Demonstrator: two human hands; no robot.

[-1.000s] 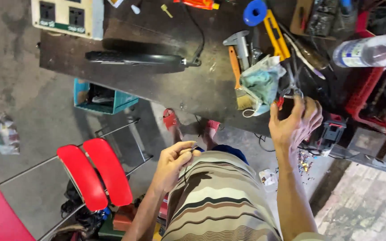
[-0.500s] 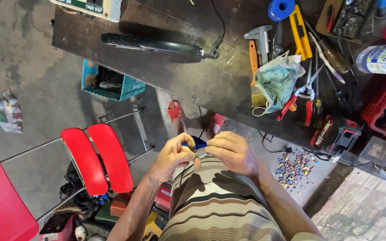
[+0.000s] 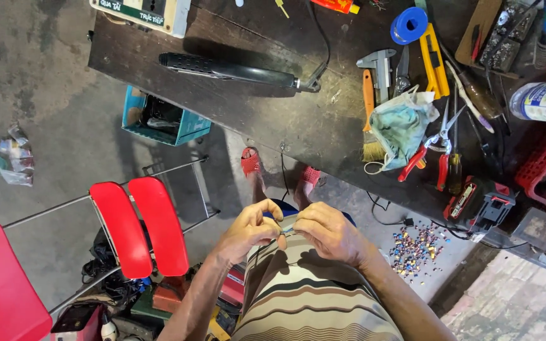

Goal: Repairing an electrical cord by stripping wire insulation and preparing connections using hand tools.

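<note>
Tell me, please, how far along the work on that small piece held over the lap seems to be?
Done: tools are laid out on the workbench, with the red-handled pliers set down. In hand: the left hand and right hand pinch a small bluish part between the fingertips, too small to identify. Left: cannot be told; the black hair straightener lies untouched.

Open dark wood on the desk (image 3: 266, 110) between the long black tool (image 3: 229, 68) and the near edge. Crowded to the right: brush (image 3: 368, 113), rag (image 3: 402, 126), red-handled pliers (image 3: 426, 151), yellow knife (image 3: 434, 60), bottle (image 3: 545, 101). Red chair (image 3: 140, 224) close at the left; bare floor (image 3: 39, 95) beyond.
</note>
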